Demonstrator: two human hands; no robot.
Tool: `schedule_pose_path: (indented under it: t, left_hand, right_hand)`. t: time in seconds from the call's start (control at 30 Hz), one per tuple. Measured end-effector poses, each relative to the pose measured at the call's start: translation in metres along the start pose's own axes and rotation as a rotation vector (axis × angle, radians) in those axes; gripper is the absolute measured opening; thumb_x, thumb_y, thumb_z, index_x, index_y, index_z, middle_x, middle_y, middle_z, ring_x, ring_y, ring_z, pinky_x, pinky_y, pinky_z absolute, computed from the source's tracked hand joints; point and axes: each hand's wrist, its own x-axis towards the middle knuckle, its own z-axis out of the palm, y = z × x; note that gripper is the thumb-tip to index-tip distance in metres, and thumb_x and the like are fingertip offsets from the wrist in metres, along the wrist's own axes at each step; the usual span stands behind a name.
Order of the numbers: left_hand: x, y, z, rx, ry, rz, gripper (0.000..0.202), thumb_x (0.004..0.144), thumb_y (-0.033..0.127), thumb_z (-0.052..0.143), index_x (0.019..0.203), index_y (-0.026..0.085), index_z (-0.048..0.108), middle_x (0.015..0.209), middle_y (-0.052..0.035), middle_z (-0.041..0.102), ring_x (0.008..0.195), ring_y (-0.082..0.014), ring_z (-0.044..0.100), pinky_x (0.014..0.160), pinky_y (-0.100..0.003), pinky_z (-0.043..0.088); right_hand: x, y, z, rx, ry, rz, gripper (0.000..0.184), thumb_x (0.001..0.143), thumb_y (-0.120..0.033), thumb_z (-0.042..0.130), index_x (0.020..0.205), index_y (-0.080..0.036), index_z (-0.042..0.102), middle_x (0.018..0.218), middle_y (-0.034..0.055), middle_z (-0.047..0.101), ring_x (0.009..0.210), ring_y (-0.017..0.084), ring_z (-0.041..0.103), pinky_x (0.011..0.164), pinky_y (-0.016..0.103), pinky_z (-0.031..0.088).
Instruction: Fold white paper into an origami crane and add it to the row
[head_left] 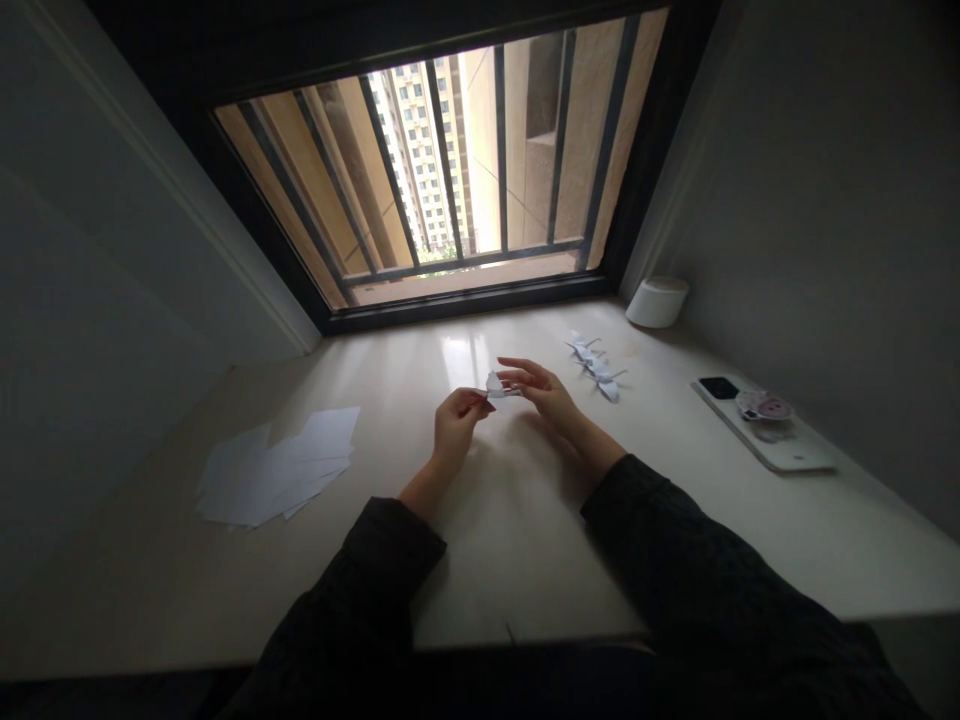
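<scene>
Both hands pinch it, held just above the desk (525,540), mid-frame. Left hand (456,422): fingertips pressed together on its left end. Right hand (546,392): thumb and index on the other end, rest spread. Folded paper piece (496,385): likely featherlight, thin, crush-prone; grip folded edges, lightly.

Pale tabletop (525,540): loose paper sheets (277,470) left, folded paper figures (596,368) and white canister (657,301) far right, phone (761,422) right.
</scene>
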Motion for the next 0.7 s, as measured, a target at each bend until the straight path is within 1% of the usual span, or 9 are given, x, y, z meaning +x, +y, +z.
schedule_pose_path:
  t: [0.1, 0.17, 0.33, 0.47, 0.6, 0.7]
  left_hand:
    - [0.001, -0.003, -0.001, -0.027, -0.033, -0.058, 0.027, 0.064, 0.034, 0.074, 0.079, 0.016, 0.063, 0.077, -0.0032, 0.069, 0.071, -0.0150, 0.066, 0.068, -0.027, 0.051]
    - [0.002, -0.006, -0.002, -0.043, -0.042, -0.080, 0.029, 0.064, 0.036, 0.075, 0.081, 0.016, 0.062, 0.079, -0.0032, 0.068, 0.073, -0.0154, 0.067, 0.068, -0.027, 0.050]
    - [0.000, -0.003, -0.001, -0.042, -0.094, -0.074, 0.034, 0.064, 0.038, 0.076, 0.086, 0.017, 0.060, 0.080, -0.0038, 0.069, 0.076, -0.0172, 0.068, 0.070, -0.029, 0.050]
    - [-0.004, 0.006, 0.002, -0.004, -0.130, -0.030, 0.038, 0.064, 0.035, 0.077, 0.092, 0.018, 0.057, 0.082, -0.0043, 0.070, 0.077, -0.0186, 0.069, 0.072, -0.030, 0.050]
    - [-0.005, 0.009, 0.001, 0.011, -0.140, 0.001, 0.041, 0.064, 0.033, 0.077, 0.098, 0.019, 0.059, 0.080, -0.0036, 0.070, 0.074, -0.0169, 0.068, 0.070, -0.028, 0.050]
    - [-0.004, 0.007, 0.000, 0.002, -0.166, 0.025, 0.037, 0.065, 0.029, 0.076, 0.098, 0.018, 0.063, 0.080, -0.0034, 0.070, 0.074, -0.0152, 0.067, 0.070, -0.027, 0.050]
  right_hand:
    - [0.000, 0.000, -0.002, -0.001, -0.078, 0.008, 0.048, 0.062, -0.038, 0.078, 0.106, -0.024, 0.068, 0.107, 0.0075, 0.071, 0.099, 0.024, 0.064, 0.093, 0.041, 0.046]
    - [0.000, 0.003, -0.004, -0.018, -0.095, 0.023, 0.047, 0.063, -0.040, 0.078, 0.106, -0.023, 0.069, 0.106, 0.0081, 0.071, 0.099, 0.025, 0.065, 0.095, 0.043, 0.045]
    - [0.002, 0.010, -0.007, -0.096, -0.021, 0.042, 0.043, 0.060, -0.038, 0.080, 0.099, -0.022, 0.073, 0.091, 0.0062, 0.074, 0.087, 0.023, 0.068, 0.092, 0.044, 0.047]
    - [0.002, 0.010, -0.006, -0.114, 0.026, 0.042, 0.041, 0.056, -0.038, 0.082, 0.093, -0.022, 0.074, 0.091, 0.0070, 0.074, 0.086, 0.026, 0.069, 0.090, 0.046, 0.049]
    - [0.001, 0.009, -0.005, -0.142, 0.033, 0.018, 0.036, 0.056, -0.036, 0.082, 0.088, -0.022, 0.075, 0.083, 0.0066, 0.075, 0.080, 0.026, 0.069, 0.084, 0.045, 0.052]
    - [0.001, 0.009, -0.005, -0.174, 0.029, -0.022, 0.029, 0.059, -0.034, 0.080, 0.086, -0.024, 0.076, 0.080, 0.0057, 0.075, 0.077, 0.024, 0.069, 0.080, 0.042, 0.053]
